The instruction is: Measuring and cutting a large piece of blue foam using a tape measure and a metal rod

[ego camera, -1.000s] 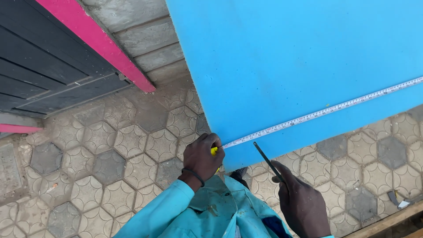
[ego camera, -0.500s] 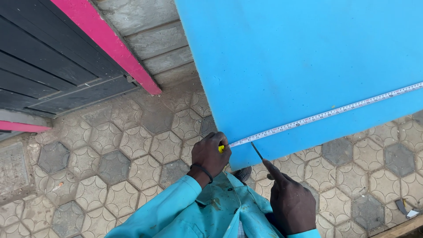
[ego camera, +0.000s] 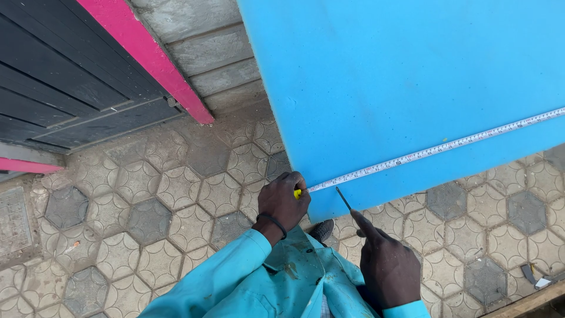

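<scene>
Blue foam sheet (ego camera: pixel 412 88), upright on paving. White measuring tape (ego camera: pixel 435 150) stretched across its lower face. My left hand (ego camera: pixel 282 200), fingers curled tight on the tape's yellow case. My right hand (ego camera: pixel 385 265) pinching a thin dark marker (ego camera: pixel 344 199), tip on sheet just below tape.

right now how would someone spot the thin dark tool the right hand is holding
Find the big blue board leaning over the paved ground, then the white tape measure across its lower part. Just below the tape's left end, the right hand points a slim dark pencil; nothing else there is dark and thin.
</scene>
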